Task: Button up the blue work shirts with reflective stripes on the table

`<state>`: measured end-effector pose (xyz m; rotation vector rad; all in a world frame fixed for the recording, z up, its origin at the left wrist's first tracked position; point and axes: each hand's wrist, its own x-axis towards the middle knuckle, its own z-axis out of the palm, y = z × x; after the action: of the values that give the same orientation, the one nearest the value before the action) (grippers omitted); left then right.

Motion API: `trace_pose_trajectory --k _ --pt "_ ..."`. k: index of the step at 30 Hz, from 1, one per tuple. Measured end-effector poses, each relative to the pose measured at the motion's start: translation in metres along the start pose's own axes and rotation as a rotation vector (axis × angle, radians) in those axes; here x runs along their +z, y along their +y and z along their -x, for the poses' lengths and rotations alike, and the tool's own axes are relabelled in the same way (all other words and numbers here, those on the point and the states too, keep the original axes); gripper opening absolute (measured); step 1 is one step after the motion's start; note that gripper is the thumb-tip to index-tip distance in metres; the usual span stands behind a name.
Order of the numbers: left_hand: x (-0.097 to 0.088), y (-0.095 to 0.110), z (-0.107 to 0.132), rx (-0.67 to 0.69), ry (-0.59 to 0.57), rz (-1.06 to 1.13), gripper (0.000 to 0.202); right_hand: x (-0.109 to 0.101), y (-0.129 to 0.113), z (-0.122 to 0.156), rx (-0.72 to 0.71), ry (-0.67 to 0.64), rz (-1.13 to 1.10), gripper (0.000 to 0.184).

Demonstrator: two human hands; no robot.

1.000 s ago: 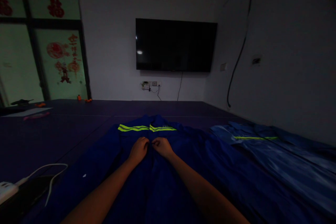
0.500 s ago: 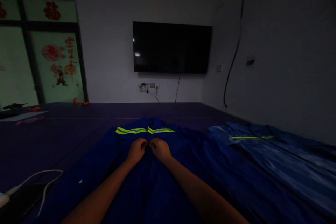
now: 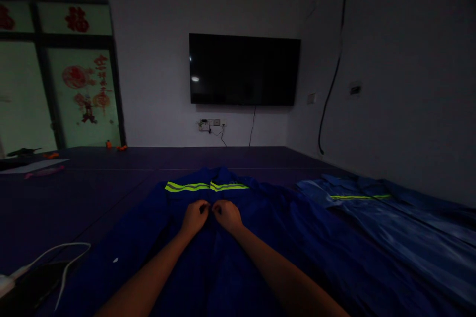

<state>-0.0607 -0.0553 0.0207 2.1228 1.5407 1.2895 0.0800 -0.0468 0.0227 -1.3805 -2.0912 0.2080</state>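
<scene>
A dark blue work jacket lies spread out in front of me, its collar at the far end. Yellow-green reflective strips run across its chest on both sides of the front opening. My left hand is closed in a pinch at the left side of that opening, just below the strips. Close beside it, my right hand pinches at the right side. Both hands appear to grip the jacket's front edges; the fingertips are dark, so any fastener between them is hidden.
To the right lies a second, lighter blue jacket with a yellow strip. A white cable and a dark flat object are at lower left. Small orange things sit on the purple floor near the door. A television hangs ahead.
The whole view has shifted very slightly, with things appearing a little lower. Both hands stay at the jacket's front opening, and their fingers have moved only slightly.
</scene>
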Motion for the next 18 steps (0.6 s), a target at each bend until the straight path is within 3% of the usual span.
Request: trace_pose_trajectory --k 18 --pt "0.004 -0.007 -0.002 -0.053 -0.022 0.003 0.021 0.006 0.007 -0.003 0.023 -0.018 -0.05 0.018"
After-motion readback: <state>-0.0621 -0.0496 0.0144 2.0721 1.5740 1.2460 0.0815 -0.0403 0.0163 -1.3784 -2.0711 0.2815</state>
